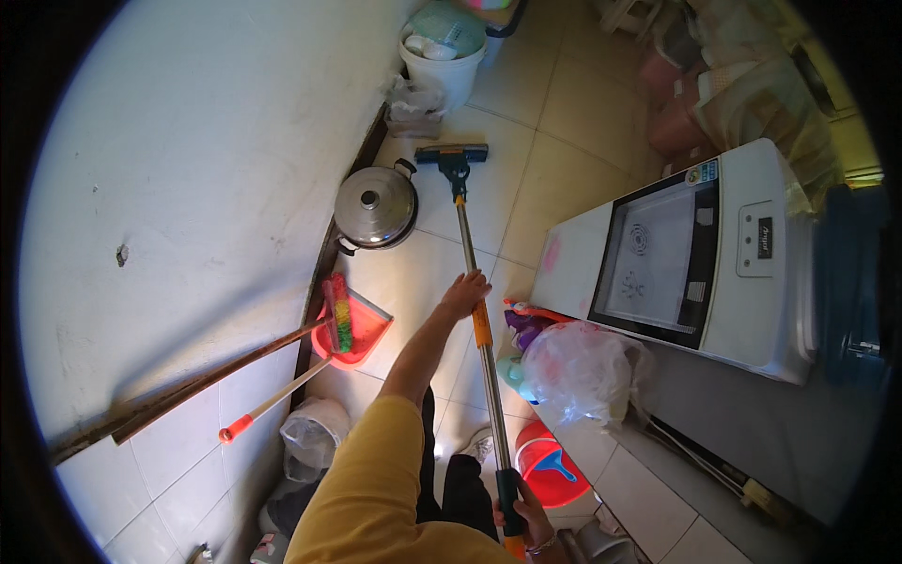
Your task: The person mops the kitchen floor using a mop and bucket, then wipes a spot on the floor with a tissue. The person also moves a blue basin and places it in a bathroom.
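Observation:
A sponge mop with a steel pole (491,388) runs from the bottom of the view up to its dark flat head (451,153), which rests on the tiled floor. My left hand (466,293) is wrapped around the pole just above its orange sleeve. Lower down, my right hand (527,513) grips the dark green handle section near the pole's top end. Left of the mop head stands a lidded steel pot (375,206). A red dustpan (370,328) and a broom with multicoloured bristles (341,314) lean by the wall, left of my left hand.
At the right stands a white water dispenser (747,282), with a stuffed plastic bag (574,370) beside it. A red bucket (542,493) holds a blue scoop. Near the wall sit a white bucket (451,77) ahead and a bag-lined bin (317,426) at lower left.

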`<state>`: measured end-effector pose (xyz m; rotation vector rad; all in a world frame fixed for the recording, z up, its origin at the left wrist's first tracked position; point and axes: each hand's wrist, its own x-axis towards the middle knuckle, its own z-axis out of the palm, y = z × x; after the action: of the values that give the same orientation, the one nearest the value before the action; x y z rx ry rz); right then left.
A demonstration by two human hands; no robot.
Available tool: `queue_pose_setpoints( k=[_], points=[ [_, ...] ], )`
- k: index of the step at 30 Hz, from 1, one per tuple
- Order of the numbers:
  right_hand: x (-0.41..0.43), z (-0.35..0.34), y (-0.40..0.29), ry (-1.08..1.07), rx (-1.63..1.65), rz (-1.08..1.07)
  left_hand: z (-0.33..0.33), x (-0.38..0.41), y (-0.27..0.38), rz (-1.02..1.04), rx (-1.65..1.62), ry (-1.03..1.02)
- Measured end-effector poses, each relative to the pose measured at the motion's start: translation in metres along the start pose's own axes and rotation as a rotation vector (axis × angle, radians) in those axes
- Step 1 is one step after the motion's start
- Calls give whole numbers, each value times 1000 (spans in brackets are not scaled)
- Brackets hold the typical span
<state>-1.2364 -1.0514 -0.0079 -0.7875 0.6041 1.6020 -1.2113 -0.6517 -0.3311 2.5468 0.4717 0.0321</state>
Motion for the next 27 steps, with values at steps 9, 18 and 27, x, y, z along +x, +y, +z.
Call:
queue_pose_setpoints(
  k=[9,18,27],
  points=[
    [-97,3,32,413,-706,-97,34,-29,95,90,-43,-44],
    [-1,32,-8,271,-929,-101,3,29,29,97,-164,60],
    [-82,10,51,358,-1630,-625,38,-56,102,101,-226,24]
  ],
)
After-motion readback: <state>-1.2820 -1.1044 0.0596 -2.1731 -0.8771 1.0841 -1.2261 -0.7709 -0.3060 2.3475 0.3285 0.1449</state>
